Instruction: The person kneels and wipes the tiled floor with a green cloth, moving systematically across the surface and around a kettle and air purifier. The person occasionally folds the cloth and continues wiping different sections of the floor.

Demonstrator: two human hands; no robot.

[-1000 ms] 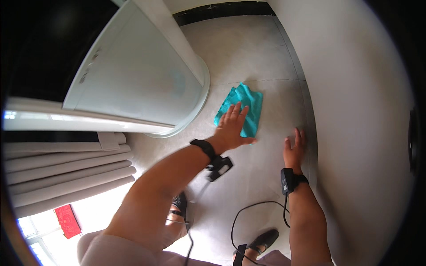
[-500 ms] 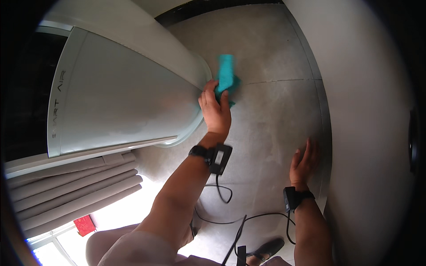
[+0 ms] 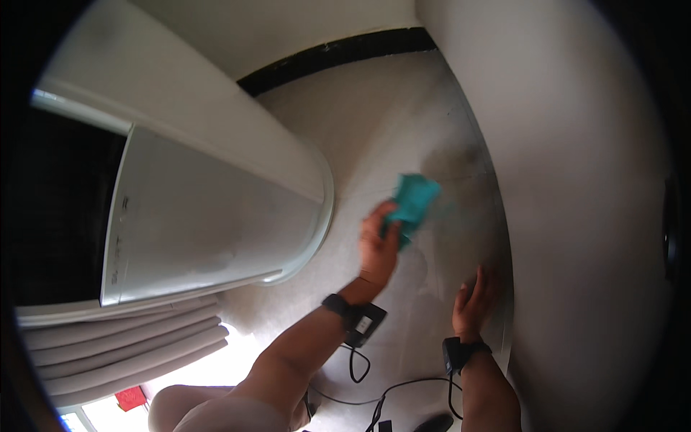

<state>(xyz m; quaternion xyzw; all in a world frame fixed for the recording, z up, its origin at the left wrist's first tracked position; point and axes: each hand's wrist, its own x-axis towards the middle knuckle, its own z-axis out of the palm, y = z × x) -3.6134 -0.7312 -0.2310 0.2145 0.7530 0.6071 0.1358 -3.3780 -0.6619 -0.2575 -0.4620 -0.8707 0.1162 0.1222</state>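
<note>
A folded teal cloth is gripped along its near left edge by my left hand, fingers closed on it. Both are slightly blurred, over the grey floor between the tall appliance and the right wall. My right hand is empty, with fingers stretched forward and thumb apart, beside the foot of the wall. Whether it presses on the floor or the wall I cannot tell. Each wrist wears a black strap with a small box and cable.
A tall pale floor-standing air conditioner rises at left on a rounded base. The white wall bounds the right side, and a black skirting board runs along the back. A grey curtain hangs lower left. Black cables cross near my shoe.
My left hand has swept the cloth right and nearer, away from the appliance's base. The view has shifted, showing more of the back skirting. The right hand stays by the wall.
</note>
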